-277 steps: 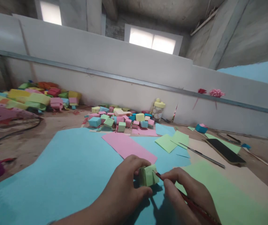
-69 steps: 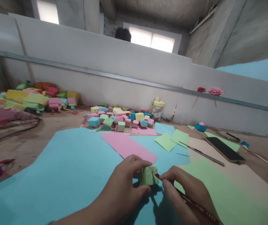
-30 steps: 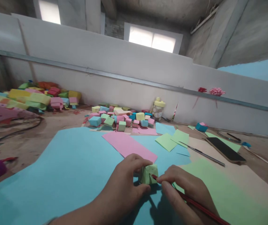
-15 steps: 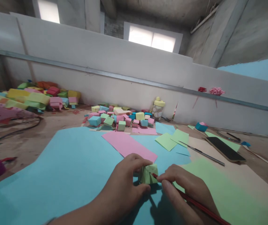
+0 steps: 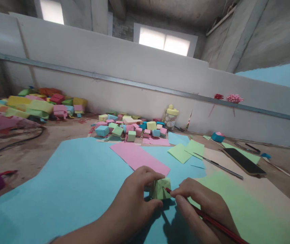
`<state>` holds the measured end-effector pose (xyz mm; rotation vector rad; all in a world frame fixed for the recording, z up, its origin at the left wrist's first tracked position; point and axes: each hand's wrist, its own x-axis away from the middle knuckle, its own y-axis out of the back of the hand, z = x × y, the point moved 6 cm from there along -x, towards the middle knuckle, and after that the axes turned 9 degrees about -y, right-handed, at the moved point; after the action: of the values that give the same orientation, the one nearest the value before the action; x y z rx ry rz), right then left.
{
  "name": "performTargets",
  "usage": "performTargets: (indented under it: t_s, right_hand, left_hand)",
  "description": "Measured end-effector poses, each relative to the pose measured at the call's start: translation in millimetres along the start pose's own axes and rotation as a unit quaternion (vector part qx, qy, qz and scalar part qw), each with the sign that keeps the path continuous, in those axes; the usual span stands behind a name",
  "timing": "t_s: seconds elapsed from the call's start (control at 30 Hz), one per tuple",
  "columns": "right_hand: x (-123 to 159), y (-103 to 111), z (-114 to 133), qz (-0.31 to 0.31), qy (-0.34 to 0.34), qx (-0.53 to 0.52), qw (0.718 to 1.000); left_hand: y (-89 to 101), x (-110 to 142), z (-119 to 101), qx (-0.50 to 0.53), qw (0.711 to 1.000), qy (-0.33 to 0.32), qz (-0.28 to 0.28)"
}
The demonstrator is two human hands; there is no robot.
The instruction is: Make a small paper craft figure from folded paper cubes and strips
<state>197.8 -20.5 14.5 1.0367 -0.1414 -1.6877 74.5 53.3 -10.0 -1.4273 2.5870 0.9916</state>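
Note:
My left hand (image 5: 135, 200) pinches a small folded green paper cube (image 5: 160, 189) between thumb and fingers, low over a large blue paper sheet (image 5: 79, 176). My right hand (image 5: 201, 206) grips a red pencil (image 5: 211, 222), whose tip presses against the cube's right side. Both hands are closed. A pink paper strip (image 5: 138, 158) lies just beyond the cube.
A pile of small coloured paper cubes (image 5: 129, 128) sits near the back wall beside a yellow-lidded jar (image 5: 171, 118). Bigger paper boxes (image 5: 38, 105) lie far left. A black phone (image 5: 244, 162), a thin metal rod (image 5: 218, 166), green paper squares (image 5: 188, 151) and a pink glue gun (image 5: 0, 122) surround the work area.
Almost nothing has moved; both hands keep their grip, and the pencil tip stays against the green cube with only slight shifts.

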Motion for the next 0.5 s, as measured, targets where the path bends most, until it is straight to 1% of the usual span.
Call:
performTargets:
  t_s: [0.2,0.5]
  right_hand:
    - [1.4,0.1,-3.1,0.001,-0.017,0.019,1.0]
    - [0.9,0.4,-3.4,0.004,-0.007,0.018,1.0]
  left_hand:
    - [-0.5,0.0,3.0,0.006,1.0,-0.003,-0.004]
    - [-0.8,0.2,0.4,0.005,1.0,-0.004,0.001]
